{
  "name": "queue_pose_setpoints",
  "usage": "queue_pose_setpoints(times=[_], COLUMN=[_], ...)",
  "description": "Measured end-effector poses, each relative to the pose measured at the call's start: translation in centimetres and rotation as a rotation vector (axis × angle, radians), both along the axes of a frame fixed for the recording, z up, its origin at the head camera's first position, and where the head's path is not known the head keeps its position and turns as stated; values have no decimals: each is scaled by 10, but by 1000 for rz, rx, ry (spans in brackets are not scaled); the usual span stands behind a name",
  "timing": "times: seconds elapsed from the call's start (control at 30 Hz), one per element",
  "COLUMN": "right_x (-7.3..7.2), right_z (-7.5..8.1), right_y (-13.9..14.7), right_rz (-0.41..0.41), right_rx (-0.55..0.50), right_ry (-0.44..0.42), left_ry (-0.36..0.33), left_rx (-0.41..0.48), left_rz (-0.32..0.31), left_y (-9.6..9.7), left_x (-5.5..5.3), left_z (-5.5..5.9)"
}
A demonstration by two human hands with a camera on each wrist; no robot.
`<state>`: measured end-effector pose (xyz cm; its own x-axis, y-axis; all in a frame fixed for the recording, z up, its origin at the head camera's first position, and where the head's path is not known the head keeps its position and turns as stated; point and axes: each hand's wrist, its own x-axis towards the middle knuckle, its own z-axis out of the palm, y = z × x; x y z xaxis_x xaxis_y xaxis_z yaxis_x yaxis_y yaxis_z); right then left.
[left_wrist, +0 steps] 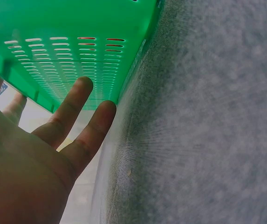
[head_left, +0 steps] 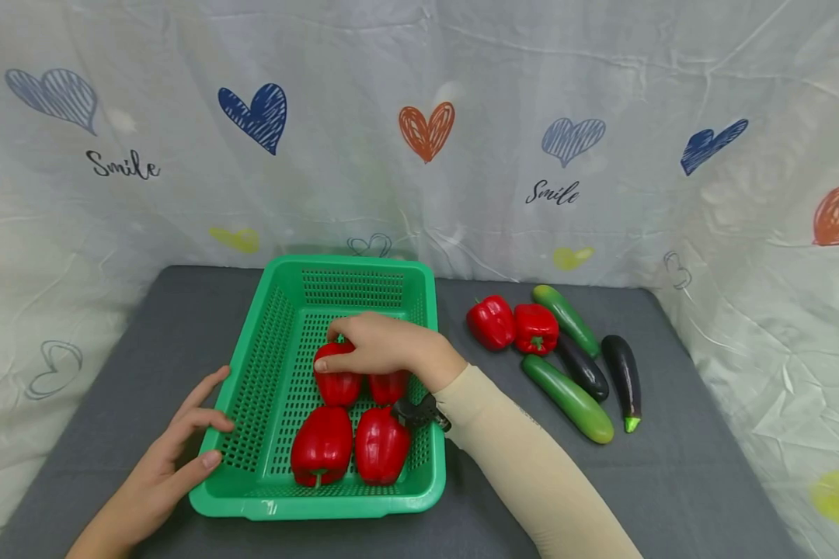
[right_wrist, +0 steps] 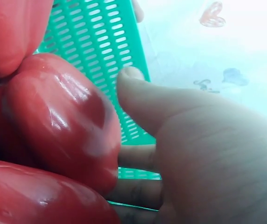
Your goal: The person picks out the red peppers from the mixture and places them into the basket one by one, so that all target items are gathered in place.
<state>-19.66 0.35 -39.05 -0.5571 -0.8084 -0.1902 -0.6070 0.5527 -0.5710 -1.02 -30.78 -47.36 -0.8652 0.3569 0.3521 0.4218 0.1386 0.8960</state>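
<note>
Four-walled and perforated, a green plastic basket (head_left: 315,508) holds several red bell peppers, two of them the near bell pepper (head_left: 322,446) and its neighbour (head_left: 381,449). Inside it, my right hand (head_left: 384,345) lies over the upper left bell pepper (head_left: 339,387). The right wrist view shows the thumb (right_wrist: 138,91) straight and apart from that bell pepper (right_wrist: 63,121), with fingers beside its far side. Another bell pepper (head_left: 389,387) lies under the right hand, partly hidden. My left hand (head_left: 157,466) rests spread against the basket's left side; its fingers (left_wrist: 72,102) are straight beside the outer wall.
Right of the basket, two bell peppers (head_left: 491,322) lie near a green cucumber-like vegetable (head_left: 566,318), a second one (head_left: 569,400), a dark eggplant (head_left: 582,369) and another eggplant (head_left: 622,376). All are on a grey cloth (head_left: 475,497). A heart-printed white curtain (head_left: 363,194) hangs behind.
</note>
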Motion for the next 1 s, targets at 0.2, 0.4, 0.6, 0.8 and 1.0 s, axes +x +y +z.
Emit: queue_pose_setpoints(times=[0.2, 0.4, 0.6, 0.8, 1.0], right_x=[0, 1, 6, 13, 22], right_z=[6, 13, 20, 26, 34], right_y=[0, 5, 9, 20, 36], right_rz=[-6, -59, -67, -112, -168], right_rx=[-45, -72, -153, -283, -409], right_ry=[70, 97, 94, 103, 102], left_ry=[9, 15, 12, 33, 20], left_rx=[6, 9, 24, 31, 23], left_rz=[-1, -7, -18, -26, -12], left_y=[0, 0, 0, 0, 0], left_x=[0, 0, 0, -1, -1], left_z=[1, 1, -3, -3, -3])
